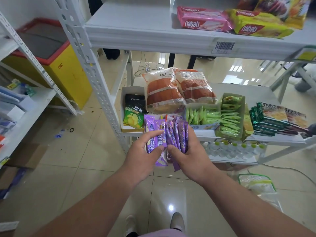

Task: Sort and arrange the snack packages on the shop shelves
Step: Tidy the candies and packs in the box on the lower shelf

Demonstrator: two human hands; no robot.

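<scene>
Head view, near to far. Left hand [145,149]: fingers curled round flat purple snack packets [154,134], thumb on their face. Right hand [189,156]: grips a fanned bundle of purple packets [177,135] held upright, just before the middle shelf [282,140] edge. On that shelf: green crisp bags [133,117] in a white box at left, two orange-and-white bread bags [177,89] behind, green sachets [203,114] in trays, dark green packs [273,118] stacked at right. Upper shelf [153,31]: pink wafer pack [201,18] beside yellow wafer pack [258,24].

The white shelf [239,88] carries two bread bags [177,89], green sachets [203,115] and, seemingly, dark-green packets [268,118].
</scene>
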